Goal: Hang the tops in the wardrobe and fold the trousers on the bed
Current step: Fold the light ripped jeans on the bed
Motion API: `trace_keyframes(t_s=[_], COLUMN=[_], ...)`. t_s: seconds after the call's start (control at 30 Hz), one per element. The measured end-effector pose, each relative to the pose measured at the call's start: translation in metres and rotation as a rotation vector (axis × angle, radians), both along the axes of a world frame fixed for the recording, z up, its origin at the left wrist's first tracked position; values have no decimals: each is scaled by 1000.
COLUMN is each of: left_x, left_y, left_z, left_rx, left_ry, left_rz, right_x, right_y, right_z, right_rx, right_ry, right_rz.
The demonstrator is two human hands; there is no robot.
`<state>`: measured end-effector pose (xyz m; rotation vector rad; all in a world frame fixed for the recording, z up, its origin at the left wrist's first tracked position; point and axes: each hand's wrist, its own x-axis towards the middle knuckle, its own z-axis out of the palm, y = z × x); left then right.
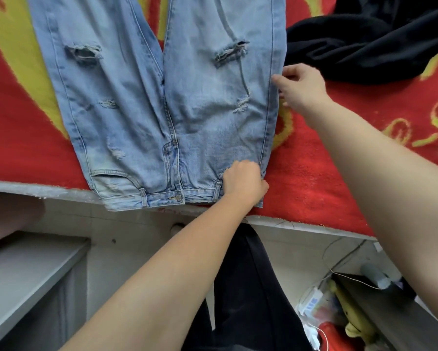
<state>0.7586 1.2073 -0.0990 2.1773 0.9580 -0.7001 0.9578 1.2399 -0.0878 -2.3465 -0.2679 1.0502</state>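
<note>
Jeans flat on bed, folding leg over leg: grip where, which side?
Take the light blue ripped denim jeans along the right outer seam: one grip at the waistband corner, under the left hand, one up the leg by the right hand. Come from the right: they lie flat, that edge free.

Ripped light-blue jeans (147, 102) lie flat on bed (314, 173).

The jeans (147, 102) lie flat on the bed (314, 178) before me, waistband at its near edge; another garment (365, 46) lies right of them.
</note>
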Motion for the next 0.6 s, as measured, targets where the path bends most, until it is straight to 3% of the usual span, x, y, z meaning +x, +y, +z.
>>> trace_keyframes(t_s=[0.17,0.33,0.43,0.6], left_x=[-29,-78,-126,-226], left_y=[26,89,132,195], left_z=[9,30,43,44], left_rx=[-430,-777,-802,-629], left_ry=[-35,-63,-46,-29], left_rz=[320,445,477,626], right_x=[-6,-48,-99,-191], right_y=[14,70,122,200], right_z=[15,52,64,60], right_rx=[43,246,336,346], right_ry=[2,-15,23,24], right_rz=[-39,-1,148,288])
